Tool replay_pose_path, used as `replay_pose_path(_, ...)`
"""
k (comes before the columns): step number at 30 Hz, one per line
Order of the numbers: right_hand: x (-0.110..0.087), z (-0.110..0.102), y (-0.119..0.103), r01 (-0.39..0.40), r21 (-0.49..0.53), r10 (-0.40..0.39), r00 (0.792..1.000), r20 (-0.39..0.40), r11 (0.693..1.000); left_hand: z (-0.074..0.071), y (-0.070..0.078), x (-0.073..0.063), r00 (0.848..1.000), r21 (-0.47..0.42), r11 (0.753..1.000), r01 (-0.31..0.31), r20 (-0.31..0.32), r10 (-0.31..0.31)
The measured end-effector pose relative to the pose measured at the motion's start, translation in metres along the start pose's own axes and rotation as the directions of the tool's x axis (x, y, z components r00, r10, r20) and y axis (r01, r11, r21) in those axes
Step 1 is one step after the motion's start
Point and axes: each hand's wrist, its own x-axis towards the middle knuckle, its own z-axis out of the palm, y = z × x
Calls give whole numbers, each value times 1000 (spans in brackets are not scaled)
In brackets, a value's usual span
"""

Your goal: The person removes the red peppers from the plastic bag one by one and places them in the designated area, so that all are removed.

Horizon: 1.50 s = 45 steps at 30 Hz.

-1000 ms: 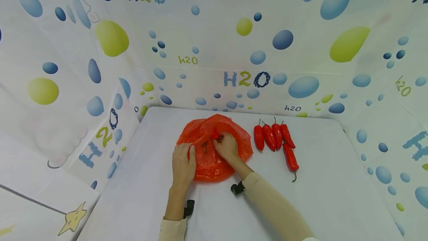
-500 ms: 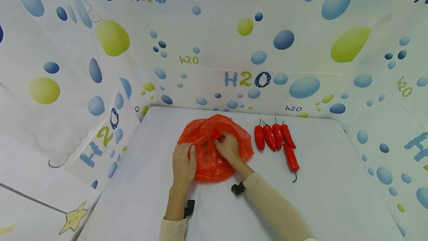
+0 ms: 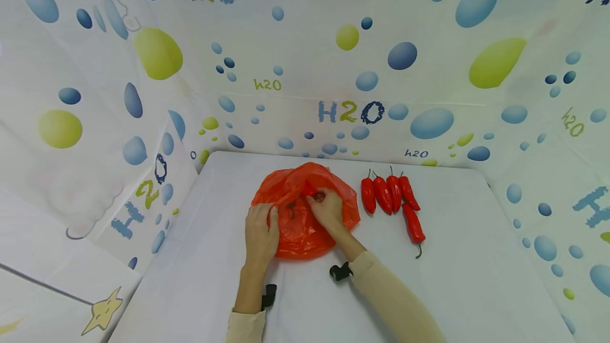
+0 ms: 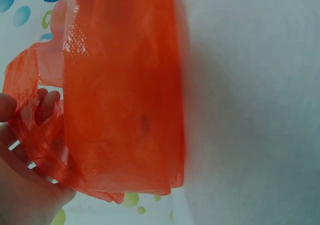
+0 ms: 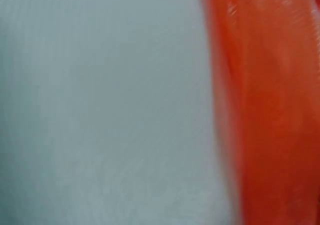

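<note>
A thin orange-red plastic bag [image 3: 305, 242] lies spread on the white table, its mouth gathered toward the middle. My left hand [image 3: 260, 232] holds the bag's left edge; in the left wrist view, that hand's fingers [image 4: 47, 105] curl into the crumpled film. At the bag's opening, my right hand [image 3: 326, 208] grips a red chili pepper [image 3: 310, 190] near its stem; most of the pepper is hidden. A dark stem [image 3: 292, 210] shows beside it in the bag. The right wrist view has only the bag's side [image 5: 280, 110] and blurred white, with no fingers visible.
Several red chili peppers [image 3: 383, 195] lie side by side to the right of the bag. One more pepper [image 3: 413, 224] sits below them, stem toward the front. The white table [image 3: 457, 258] meets a cloth backdrop [image 3: 305, 68] with blue and green dots behind and at the sides.
My right hand has shifted slightly right at the bag's mouth, its fingertips still on the pepper. My left hand and the loose peppers stay where they were.
</note>
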Motion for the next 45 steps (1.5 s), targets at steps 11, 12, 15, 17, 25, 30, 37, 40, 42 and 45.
replay_pose_path(11,-5,-6,-7,-24,98,29,998,-52,995,1,-1,0,1000,-1,1000,-10,-9,10)
replay_pose_path(12,-6,-7,-7,-25,108,31,998,-56,994,0,-1,0,1000,-2,1000,-11,-10,11)
replay_pose_path(15,-7,-9,-7,-31,131,39,997,-61,991,0,0,0,1000,-2,1000,-16,-14,16)
replay_pose_path(17,-8,-11,-7,-37,133,46,997,-63,990,0,0,0,1000,-3,1000,-15,-14,15)
replay_pose_path(25,-13,-19,-8,-47,133,58,995,-79,990,0,1,0,1000,-3,1000,-17,-16,17)
replay_pose_path(30,-17,-25,-10,-73,143,85,993,-76,987,1,0,1,999,0,1000,-28,-25,28)
replay_pose_path(37,-22,-35,-11,-69,165,85,992,-97,984,2,2,1,999,11,1000,-22,-28,22)
replay_pose_path(40,-24,-38,-11,-60,177,80,991,-106,982,2,2,1,999,10,1000,-24,-28,25)
replay_pose_path(42,-25,-39,-10,-72,185,92,990,-103,980,3,2,2,999,10,999,-33,-35,33)
replay_pose_path(45,-27,-41,-10,-97,198,118,988,-97,975,3,2,1,998,11,999,-43,-40,44)
